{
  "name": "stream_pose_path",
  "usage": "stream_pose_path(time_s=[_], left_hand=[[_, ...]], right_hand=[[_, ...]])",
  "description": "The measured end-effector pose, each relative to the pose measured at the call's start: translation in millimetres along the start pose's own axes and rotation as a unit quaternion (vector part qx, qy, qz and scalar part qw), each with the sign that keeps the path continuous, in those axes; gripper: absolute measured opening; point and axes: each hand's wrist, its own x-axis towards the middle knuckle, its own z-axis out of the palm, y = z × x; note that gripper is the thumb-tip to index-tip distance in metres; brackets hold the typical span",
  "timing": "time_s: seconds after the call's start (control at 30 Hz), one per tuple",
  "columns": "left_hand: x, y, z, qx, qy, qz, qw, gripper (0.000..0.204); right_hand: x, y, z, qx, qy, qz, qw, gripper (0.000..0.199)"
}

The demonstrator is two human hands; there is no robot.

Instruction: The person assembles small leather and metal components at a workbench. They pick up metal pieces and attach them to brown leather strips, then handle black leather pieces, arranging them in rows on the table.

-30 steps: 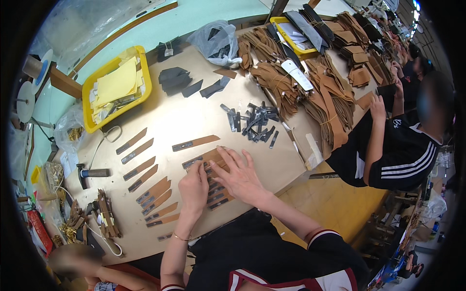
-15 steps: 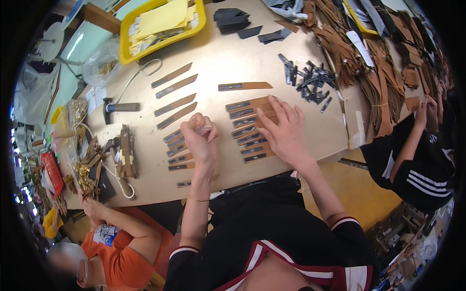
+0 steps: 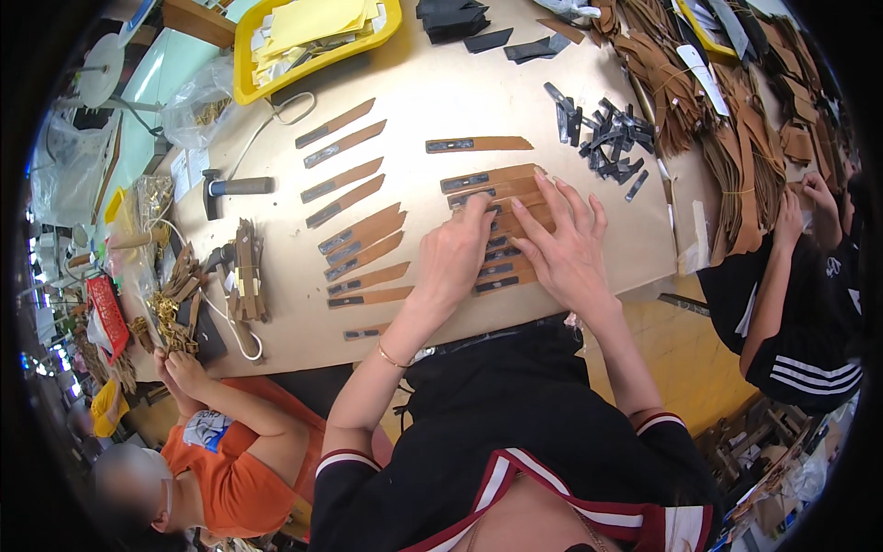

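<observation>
Head view, frame centre: both hands, left hand (image 3: 455,258) and right hand (image 3: 563,244), press flat, fingers spread, squaring stacked brown leather strips (image 3: 497,179) on the tabletop (image 3: 414,101); next probably needs aligned edges.

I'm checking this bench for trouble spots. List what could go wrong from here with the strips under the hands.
1. Both the left hand and right hand press on the overlapped stack of brown leather strips; a sideways slip could fan them out of line.
2. The lowest strip lies close to the table edge and might get knocked off.
3. The pile of dark metal clips sits near the right hand and could be scattered by a sweep.
</observation>
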Motion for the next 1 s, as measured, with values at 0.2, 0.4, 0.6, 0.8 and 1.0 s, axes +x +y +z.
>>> stream_pose_path(time_s=[0.2, 0.4, 0.6, 0.8, 1.0], left_hand=[[-8.0, -6.2, 3.6, 0.128, -0.075, 0.094, 0.984, 0.042], [-11.2, -5.0, 10.0, 0.178, -0.081, 0.126, 0.973, 0.041], [-8.3, -7.9, 14.9, 0.053, -0.022, 0.072, 0.996, 0.030], [-2.4, -4.7, 2.8, -0.161, -0.015, -0.153, 0.975, 0.017], [-5.4, -21.4, -26.7, -0.636, 0.090, -0.334, 0.690, 0.026]], right_hand=[[-0.9, -2.9, 2.4, 0.003, -0.017, 0.012, 1.000, 0.045], [-1.1, -5.0, 2.9, 0.012, -0.018, 0.015, 1.000, 0.047], [-1.7, -6.0, 3.1, 0.003, -0.029, 0.019, 0.999, 0.047], [-1.7, -6.5, 2.5, 0.001, -0.027, 0.022, 0.999, 0.047], [-0.9, -4.6, 2.4, 0.000, -0.031, 0.018, 0.999, 0.046]])
